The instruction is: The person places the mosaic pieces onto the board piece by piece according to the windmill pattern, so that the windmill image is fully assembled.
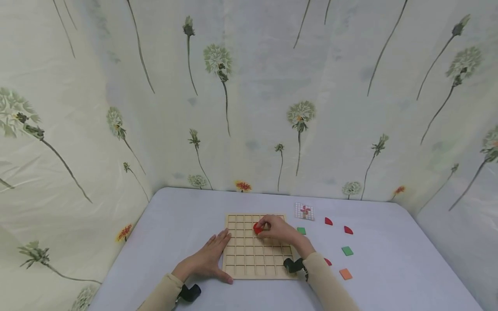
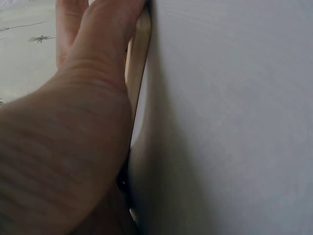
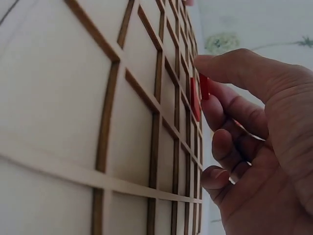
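A square wooden grid board (image 1: 240,259) lies on the table with rows of shallow square cells. My right hand (image 1: 277,229) is over its upper middle, pinching a small red piece (image 3: 204,88) between thumb and fingertips. Right beside that piece, a second red piece (image 3: 195,105) sits at the grid in the right wrist view. My left hand (image 1: 210,258) is spread along the board's left side, fingertips at the left edge and thumb near the lower left corner. In the left wrist view, the hand (image 2: 93,93) covers most of the board's wooden edge (image 2: 139,54).
Right of the board lie red quarter-round pieces (image 1: 348,230), green squares (image 1: 347,251) and an orange square (image 1: 345,274). One red piece (image 1: 328,261) is partly behind my right sleeve. Beyond the board's upper right corner is a pattern card (image 1: 304,211). A flowered curtain (image 1: 256,108) hangs behind the table.
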The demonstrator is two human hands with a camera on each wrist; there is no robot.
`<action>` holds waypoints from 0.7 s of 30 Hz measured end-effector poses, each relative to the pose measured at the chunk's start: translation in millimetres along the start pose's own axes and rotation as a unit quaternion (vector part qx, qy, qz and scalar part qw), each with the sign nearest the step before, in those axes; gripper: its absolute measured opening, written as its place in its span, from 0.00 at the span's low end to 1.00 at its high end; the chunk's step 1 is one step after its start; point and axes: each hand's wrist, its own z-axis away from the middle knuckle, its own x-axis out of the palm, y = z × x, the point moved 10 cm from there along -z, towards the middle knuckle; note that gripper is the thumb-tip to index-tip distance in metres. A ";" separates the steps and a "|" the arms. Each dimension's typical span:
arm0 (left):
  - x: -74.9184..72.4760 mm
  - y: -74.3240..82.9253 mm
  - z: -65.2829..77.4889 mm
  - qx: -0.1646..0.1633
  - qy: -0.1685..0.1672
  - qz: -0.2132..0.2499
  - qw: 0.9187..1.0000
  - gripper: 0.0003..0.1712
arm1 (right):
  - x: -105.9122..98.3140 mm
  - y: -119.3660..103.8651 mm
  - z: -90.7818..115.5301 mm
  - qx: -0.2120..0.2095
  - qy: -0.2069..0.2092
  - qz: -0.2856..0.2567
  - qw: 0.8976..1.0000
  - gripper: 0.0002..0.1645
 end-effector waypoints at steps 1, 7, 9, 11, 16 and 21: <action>-0.4 0.4 0.3 0.000 0.000 0.001 1.000 0.79 | 1.9 -0.3 -0.3 -0.002 -0.003 0.001 1.000 0.13; -1.1 0.6 0.7 0.005 0.003 0.002 1.000 0.79 | 8.6 -3.1 -1.7 -0.016 -0.012 0.015 1.000 0.11; -1.2 0.1 0.4 0.005 0.004 0.001 1.000 0.79 | 8.5 -5.2 -1.5 -0.020 -0.012 0.018 1.000 0.11; -0.7 0.5 0.7 0.006 0.003 0.002 1.000 0.79 | 8.5 -6.0 -0.6 -0.020 -0.010 0.023 0.999 0.10; -0.5 0.0 0.6 0.001 0.002 0.001 1.000 0.79 | 6.0 -4.3 0.9 -0.003 -0.001 0.041 0.999 0.09; -0.4 -0.9 -0.5 -0.001 0.000 0.001 1.000 0.79 | 4.9 0.4 -0.3 0.014 0.002 0.050 0.999 0.10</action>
